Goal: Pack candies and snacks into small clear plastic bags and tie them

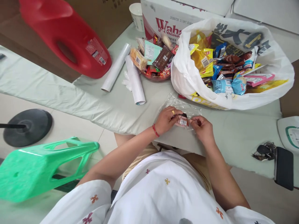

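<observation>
At the near edge of the table, the left hand and right hand are both pinching a small snack packet, holding it over a clear plastic bag, just below the white sack of snacks.

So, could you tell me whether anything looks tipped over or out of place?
Yes: the green stool lies on its side on the floor, left of the table. The red jug beyond it also lies flat. The small packet in the left hand and right hand looks fine.
</observation>
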`<state>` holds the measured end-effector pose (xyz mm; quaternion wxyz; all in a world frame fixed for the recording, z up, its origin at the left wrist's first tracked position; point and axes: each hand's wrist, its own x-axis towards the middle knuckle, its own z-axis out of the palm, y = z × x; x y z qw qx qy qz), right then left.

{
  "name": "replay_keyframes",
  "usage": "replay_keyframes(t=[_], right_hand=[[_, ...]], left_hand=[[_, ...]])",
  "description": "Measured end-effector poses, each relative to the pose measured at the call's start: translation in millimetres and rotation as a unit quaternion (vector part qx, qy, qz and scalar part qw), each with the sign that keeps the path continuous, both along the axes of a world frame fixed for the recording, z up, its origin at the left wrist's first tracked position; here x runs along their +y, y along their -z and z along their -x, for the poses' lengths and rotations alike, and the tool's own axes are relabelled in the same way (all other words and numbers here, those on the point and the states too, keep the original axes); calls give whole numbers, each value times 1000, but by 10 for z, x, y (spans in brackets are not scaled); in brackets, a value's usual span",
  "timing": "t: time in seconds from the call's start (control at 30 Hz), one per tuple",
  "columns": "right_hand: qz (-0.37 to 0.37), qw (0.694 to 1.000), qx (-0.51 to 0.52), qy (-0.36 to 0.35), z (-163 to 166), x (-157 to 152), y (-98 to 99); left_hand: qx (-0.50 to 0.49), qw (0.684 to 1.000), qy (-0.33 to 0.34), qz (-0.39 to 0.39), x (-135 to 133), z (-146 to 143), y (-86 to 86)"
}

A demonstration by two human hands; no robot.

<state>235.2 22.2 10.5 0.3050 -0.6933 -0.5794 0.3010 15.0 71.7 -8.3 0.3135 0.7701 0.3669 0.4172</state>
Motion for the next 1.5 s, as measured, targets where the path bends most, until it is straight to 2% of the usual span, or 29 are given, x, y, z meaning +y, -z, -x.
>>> replay_keyframes(t=[0.07, 0.13, 0.17, 0.23, 0.33, 0.43, 0.53, 0.6, 0.67, 0.7, 0.77, 0.87, 0.97, 1.1, 1.27, 1.43, 1.5], right_hand=[[-110, 987, -113, 0, 44, -63, -130], [-217, 958, -188, -3, 148, -137, -300], [-251, 947, -201, -17, 220, -172, -372], [-274, 939, -195, -73, 383, -226, -438], [-240, 944, -163, -156, 580, -243, -309], [-230, 951, -136, -153, 643, -213, -70], [-241, 955, -112, -135, 623, -192, 55], [-239, 957, -102, -130, 607, -190, 56], [-229, 961, -93, -124, 600, -188, 28], [-224, 963, -88, -122, 599, -185, 13], [-220, 965, -79, -123, 596, -176, -10], [-219, 965, -71, -129, 586, -155, -23], [-206, 967, -72, -135, 573, -138, -25], [-185, 968, -99, -138, 561, -130, -19], [-170, 964, -127, -159, 554, -101, -14], [-163, 965, -119, -166, 545, -63, -14], [-160, 966, -116, -166, 542, -55, -15]], left_hand=[[-8, 1000, -12, 2, 2, -7, 13], [-10, 1000, -19, 7, 0, -11, 13], [-8, 1000, -21, 10, -3, -12, 9], [-8, 1000, -24, 17, -9, -8, -4], [-17, 998, -34, 40, -10, 11, -24], [-19, 998, -33, 53, 31, 47, -41], [8, 999, -19, 34, 129, 122, -58], [30, 998, -41, 38, 201, 210, -70], [41, 994, -61, 77, 245, 327, -84], [40, 993, -53, 102, 252, 390, -90], [34, 991, 3, 127, 232, 508, -99], [63, 992, 67, 87, 164, 633, -100], [99, 991, 57, 74, 127, 701, -96], [42, 992, 71, 99, 154, 774, -118], [39, 990, 40, 132, 247, 891, -153], [124, 988, 35, 87, 422, 977, -138], [167, 984, -16, 67, 438, 939, -151]])
